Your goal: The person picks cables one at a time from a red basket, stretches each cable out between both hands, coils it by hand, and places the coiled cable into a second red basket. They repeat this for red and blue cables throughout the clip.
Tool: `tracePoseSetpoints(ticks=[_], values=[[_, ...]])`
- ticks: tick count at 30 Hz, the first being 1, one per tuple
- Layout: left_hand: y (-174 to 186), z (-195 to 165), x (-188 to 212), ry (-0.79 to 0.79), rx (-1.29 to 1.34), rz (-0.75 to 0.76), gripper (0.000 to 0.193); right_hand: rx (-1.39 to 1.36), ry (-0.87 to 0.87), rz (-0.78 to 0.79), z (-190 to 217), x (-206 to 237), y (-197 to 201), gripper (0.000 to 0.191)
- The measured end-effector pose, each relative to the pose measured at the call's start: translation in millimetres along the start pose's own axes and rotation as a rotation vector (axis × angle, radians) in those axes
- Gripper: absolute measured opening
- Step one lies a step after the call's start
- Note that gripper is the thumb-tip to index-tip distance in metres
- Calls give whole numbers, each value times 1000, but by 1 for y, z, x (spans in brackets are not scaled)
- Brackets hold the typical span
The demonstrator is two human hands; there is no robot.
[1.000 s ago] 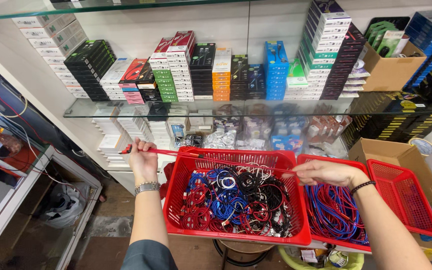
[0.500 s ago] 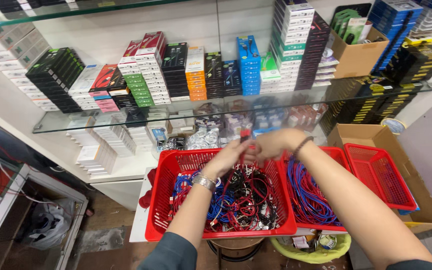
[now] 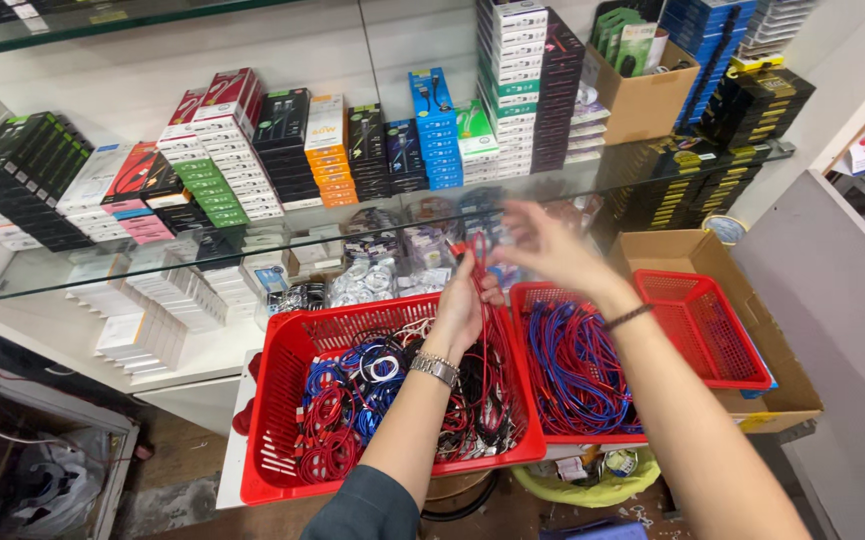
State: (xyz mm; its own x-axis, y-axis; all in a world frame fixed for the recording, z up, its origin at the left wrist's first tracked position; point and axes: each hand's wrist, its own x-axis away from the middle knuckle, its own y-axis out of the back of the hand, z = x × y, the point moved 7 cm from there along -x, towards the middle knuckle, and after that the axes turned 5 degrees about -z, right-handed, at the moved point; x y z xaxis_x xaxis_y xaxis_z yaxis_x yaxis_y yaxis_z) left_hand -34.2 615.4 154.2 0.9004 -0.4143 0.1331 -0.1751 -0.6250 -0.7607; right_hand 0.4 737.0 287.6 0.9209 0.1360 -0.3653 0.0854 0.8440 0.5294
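My left hand [image 3: 462, 305] is shut on a thin red cable [image 3: 480, 262] and holds it up in a long loop above the big red basket [image 3: 282, 400], which is full of tangled red, blue, black and white cables. A metal watch sits on that wrist. My right hand [image 3: 542, 245] hovers just right of the loop's top, blurred, fingers spread, nothing clearly in it; a dark band circles its wrist. Under my right forearm a second red basket [image 3: 530, 298] holds blue and red cables.
An empty red basket [image 3: 702, 330] rests on an open cardboard box [image 3: 792, 390] at the right. A glass shelf [image 3: 152, 255] just behind the baskets carries stacks of small coloured boxes. Bagged cables lie under it. A grey panel [image 3: 832, 300] stands at the far right.
Both hands were apart on the basket rims, then met over the cables. Now my left hand has lifted the red cable higher and my right hand has drawn off to the right.
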Motion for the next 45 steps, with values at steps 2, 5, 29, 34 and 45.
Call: tracePoseSetpoints(ticks=[2,5,29,34,45], values=[[3,7,-12,-55,38,-49,34,-285,-125,172,-25,31,-33,97],[7,25,-31,-150,141,-107,33,-523,-288,195,-65,74,-59,90],[64,178,-31,-153,-1701,-6,43,1148,-316,213,-242,224,-145,57],[43,133,-5,-424,-1479,-24,25,1086,-316,124,-200,201,-110,61],[133,15,50,-539,-1356,-422,20,908,-740,157,-302,214,-113,96]])
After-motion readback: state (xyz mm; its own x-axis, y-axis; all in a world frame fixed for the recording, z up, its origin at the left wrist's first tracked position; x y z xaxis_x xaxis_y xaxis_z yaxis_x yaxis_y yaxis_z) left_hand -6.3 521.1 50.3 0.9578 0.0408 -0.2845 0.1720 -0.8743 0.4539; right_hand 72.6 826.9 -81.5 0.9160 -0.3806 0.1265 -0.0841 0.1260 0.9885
